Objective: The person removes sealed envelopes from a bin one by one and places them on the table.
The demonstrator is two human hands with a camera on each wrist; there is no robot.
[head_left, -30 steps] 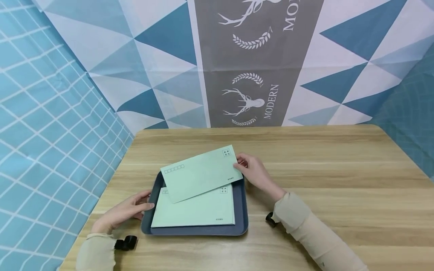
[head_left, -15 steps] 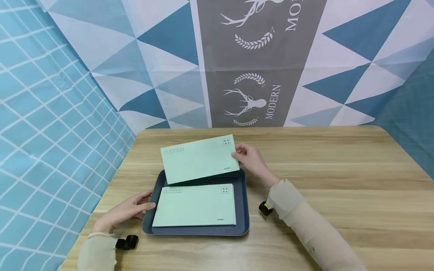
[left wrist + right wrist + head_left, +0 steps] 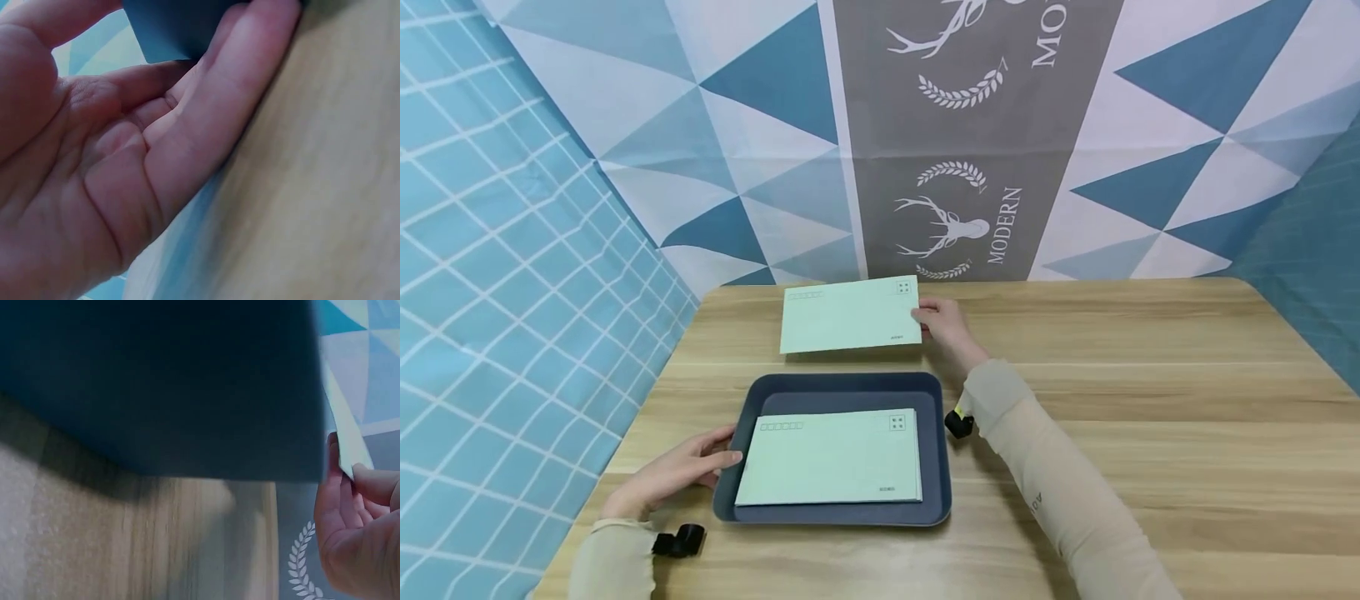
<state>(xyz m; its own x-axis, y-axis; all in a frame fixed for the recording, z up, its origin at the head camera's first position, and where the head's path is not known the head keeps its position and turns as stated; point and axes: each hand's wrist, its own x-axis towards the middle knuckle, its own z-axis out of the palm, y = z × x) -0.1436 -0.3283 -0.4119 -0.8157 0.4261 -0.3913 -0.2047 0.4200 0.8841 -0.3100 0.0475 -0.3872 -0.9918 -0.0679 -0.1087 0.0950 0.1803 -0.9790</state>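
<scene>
My right hand (image 3: 946, 330) pinches a pale green envelope (image 3: 850, 315) by its right edge, above the table behind the tray. In the right wrist view, the same envelope (image 3: 347, 428) shows as a thin strip between thumb and fingers. My left hand (image 3: 681, 467) grips the left side of a dark blue-grey tray (image 3: 934, 467), thumb on the rim. The left wrist view shows part of the tray (image 3: 175, 28) between thumb and fingers. A stack of similar envelopes (image 3: 829, 458) lies in the tray, printed side up.
The tray stands on a wood-grain table (image 3: 1120, 400). Patterned cloth (image 3: 955, 125) hangs behind the table, and blue checked cloth (image 3: 512, 317) lines its left side. A black wrist device (image 3: 681, 541) sits by the left cuff, another wrist device (image 3: 958, 423) by the right.
My right hand has carried the envelope from over the tray to behind its far rim, turning it nearly level. My left hand and the tray have stayed in place.
</scene>
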